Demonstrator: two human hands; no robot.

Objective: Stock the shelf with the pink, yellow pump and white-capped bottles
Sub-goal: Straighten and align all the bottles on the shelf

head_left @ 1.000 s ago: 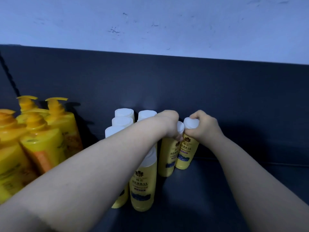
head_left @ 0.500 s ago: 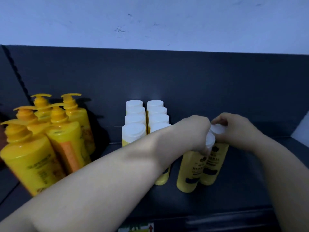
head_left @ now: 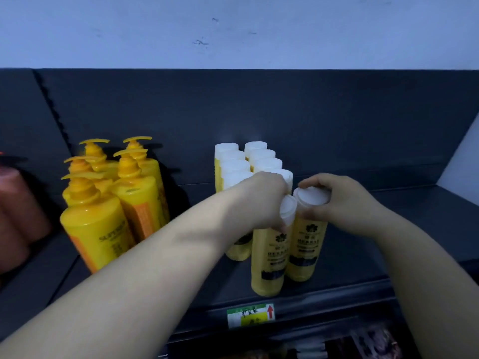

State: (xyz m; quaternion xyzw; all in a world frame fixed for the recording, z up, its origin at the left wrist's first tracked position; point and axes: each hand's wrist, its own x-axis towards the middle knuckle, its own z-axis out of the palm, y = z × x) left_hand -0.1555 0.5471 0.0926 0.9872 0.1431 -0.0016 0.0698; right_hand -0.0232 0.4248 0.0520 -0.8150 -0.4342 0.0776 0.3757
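Note:
Two yellow white-capped bottles stand side by side near the front of the dark shelf [head_left: 388,255]. My left hand [head_left: 261,200] grips the cap of the left one [head_left: 269,265]. My right hand [head_left: 339,200] curls round the cap of the right one [head_left: 305,252]. Behind them stand two rows of several more white-capped bottles [head_left: 256,158]. A group of yellow pump bottles [head_left: 111,203] fills the shelf's left part. Blurred pink bottles [head_left: 15,211] show at the far left edge.
A dark back panel [head_left: 285,120] closes the shelf behind, under a pale wall. A green and yellow price tag [head_left: 250,316] with a red arrow sits on the shelf's front rail. Bare shelf lies to the right of the two held bottles. Goods on a lower shelf show at the bottom.
Both hands have drawn the two held bottles forward, from beside the rows at the back to the shelf's front. The view has pulled back and now shows the front rail.

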